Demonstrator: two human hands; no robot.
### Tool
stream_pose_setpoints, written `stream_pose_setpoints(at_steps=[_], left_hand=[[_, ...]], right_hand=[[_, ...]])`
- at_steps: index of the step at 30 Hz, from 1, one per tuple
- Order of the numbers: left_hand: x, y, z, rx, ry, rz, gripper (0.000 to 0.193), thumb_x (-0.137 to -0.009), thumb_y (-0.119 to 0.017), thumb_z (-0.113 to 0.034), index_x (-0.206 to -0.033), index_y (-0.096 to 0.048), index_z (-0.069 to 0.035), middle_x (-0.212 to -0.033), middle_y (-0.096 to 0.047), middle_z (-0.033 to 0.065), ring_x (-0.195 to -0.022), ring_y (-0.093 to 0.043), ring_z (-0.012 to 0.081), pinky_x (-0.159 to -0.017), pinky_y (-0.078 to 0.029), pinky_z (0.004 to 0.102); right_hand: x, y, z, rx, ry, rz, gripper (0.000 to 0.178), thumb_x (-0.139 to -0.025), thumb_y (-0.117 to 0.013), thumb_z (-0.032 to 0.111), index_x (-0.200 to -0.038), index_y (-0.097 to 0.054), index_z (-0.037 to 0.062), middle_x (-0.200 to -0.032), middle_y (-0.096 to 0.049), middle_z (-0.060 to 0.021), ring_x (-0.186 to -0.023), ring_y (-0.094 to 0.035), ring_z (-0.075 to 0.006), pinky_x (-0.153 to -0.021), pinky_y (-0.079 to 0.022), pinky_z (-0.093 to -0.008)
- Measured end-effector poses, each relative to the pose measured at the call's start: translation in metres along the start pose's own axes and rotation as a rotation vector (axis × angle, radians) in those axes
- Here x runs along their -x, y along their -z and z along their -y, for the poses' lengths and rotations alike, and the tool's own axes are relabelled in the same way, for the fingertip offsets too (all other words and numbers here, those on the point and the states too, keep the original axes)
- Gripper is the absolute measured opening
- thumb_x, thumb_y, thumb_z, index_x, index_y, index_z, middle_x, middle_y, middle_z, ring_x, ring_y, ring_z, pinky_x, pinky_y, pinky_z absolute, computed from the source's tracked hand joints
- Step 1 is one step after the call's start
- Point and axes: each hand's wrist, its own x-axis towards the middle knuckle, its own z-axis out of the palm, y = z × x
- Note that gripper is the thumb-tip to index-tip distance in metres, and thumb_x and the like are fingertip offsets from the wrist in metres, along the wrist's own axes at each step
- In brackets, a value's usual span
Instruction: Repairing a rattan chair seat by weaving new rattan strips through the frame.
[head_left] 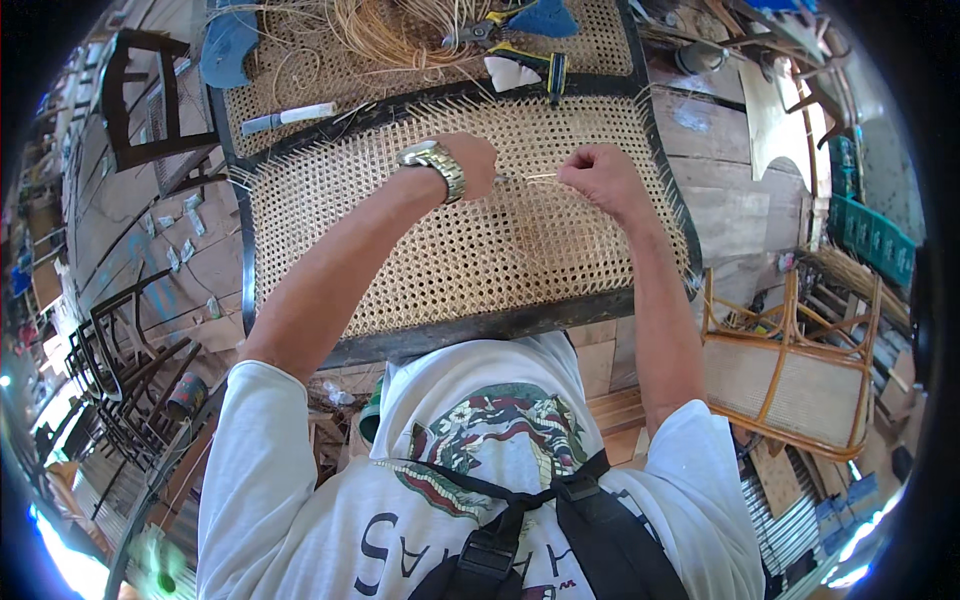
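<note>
A dark-framed panel of woven cane [450, 270] lies in front of me, with loose strand ends sticking out along its edges. Over the upper middle of the weave, my left hand [470, 163] is closed, a watch on its wrist. A thin, shiny tip shows beside its fingers; what they hold is mostly hidden. To its right, my right hand [605, 180] pinches a pale cane strand [541, 177] between thumb and fingers. The strand points toward the left hand, just above the weave.
Beyond the weave lie a bundle of loose cane strands [400, 30], pliers [480, 32], a yellow-and-black tool [556, 76] and a white-and-blue tool [290, 117]. A dark chair frame [118, 100] stands left; a rattan chair [790, 375] and green crate [872, 238] are at right.
</note>
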Motion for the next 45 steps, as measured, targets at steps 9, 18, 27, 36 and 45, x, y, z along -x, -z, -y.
stream_pose_setpoints(at_steps=[9,18,27,36,45], left_hand=[[-0.001,0.033,-0.053,-0.207,0.195,0.032,0.028,-0.084,-0.062,-0.022,-0.103,-0.075,-0.007,-0.104,-0.074,0.0142,-0.096,-0.072,0.0279,-0.078,-0.057,0.0457],[-0.010,0.025,-0.078,-0.345,0.157,-0.029,0.026,-0.090,-0.056,-0.019,-0.102,-0.074,-0.005,-0.096,-0.074,0.0185,-0.089,-0.073,0.0303,-0.075,-0.059,0.0455],[0.003,-0.012,-0.047,0.035,0.274,-0.121,0.026,-0.096,-0.058,-0.028,-0.098,-0.072,-0.005,-0.084,-0.072,0.0157,-0.080,-0.071,0.0237,-0.067,-0.054,0.0426],[-0.025,0.003,-0.018,0.413,0.256,0.174,0.043,-0.094,-0.062,-0.042,-0.079,-0.072,-0.003,-0.067,-0.071,0.0080,-0.050,-0.063,0.0127,-0.052,-0.052,0.0273],[0.029,0.029,0.074,0.215,0.453,-0.265,0.053,-0.094,-0.055,-0.057,-0.093,-0.068,-0.006,-0.088,-0.070,0.0139,-0.079,-0.068,0.0247,-0.069,-0.052,0.0418]], right_hand=[[-0.006,-0.004,-0.010,-0.026,0.068,0.037,0.020,-0.072,-0.068,0.022,-0.077,-0.072,0.0031,-0.070,-0.068,-0.0094,-0.064,-0.063,-0.0171,-0.064,-0.050,-0.0306],[-0.013,-0.007,-0.019,-0.031,0.085,0.085,0.020,-0.071,-0.068,0.024,-0.080,-0.074,0.0066,-0.076,-0.070,-0.0104,-0.069,-0.066,-0.0206,-0.068,-0.052,-0.0327],[-0.015,-0.019,-0.015,0.085,0.177,0.093,0.019,-0.075,-0.064,0.026,-0.084,-0.075,0.0126,-0.081,-0.071,-0.0090,-0.074,-0.067,-0.0259,-0.069,-0.053,-0.0386],[-0.007,-0.016,0.022,0.270,0.136,0.121,0.021,-0.078,-0.067,0.031,-0.085,-0.076,0.0139,-0.086,-0.072,-0.0089,-0.083,-0.069,-0.0273,-0.075,-0.054,-0.0409],[-0.004,-0.046,0.036,0.706,0.174,0.008,0.020,-0.080,-0.064,0.022,-0.092,-0.071,0.0083,-0.097,-0.069,-0.0142,-0.092,-0.067,-0.0336,-0.082,-0.050,-0.0487]])
